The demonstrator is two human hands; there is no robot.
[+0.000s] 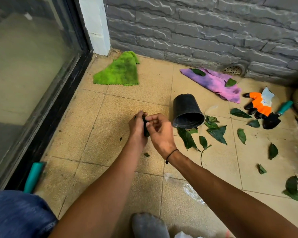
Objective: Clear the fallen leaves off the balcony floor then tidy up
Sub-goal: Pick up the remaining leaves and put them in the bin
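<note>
My left hand (136, 129) grips a bunch of dark green leaves (146, 130) above the tan tiled floor. My right hand (159, 130) is beside it, fingers curled, its fingertips pinching the top of the same bunch. Several fallen leaves (217, 133) lie scattered to the right, around the mouth of a tipped black plastic pot (186, 110). Two more leaves rest on a purple cloth (213, 83). A small leaf scrap (146, 154) lies under my left forearm.
A green cloth (119, 71) lies by the corner. An orange and black glove (260, 105) and a teal-handled trowel (275, 115) lie at the right. Clear plastic (189, 189) lies under my right forearm. A teal handle (33, 176) leans by the glass door. Grey brick wall behind.
</note>
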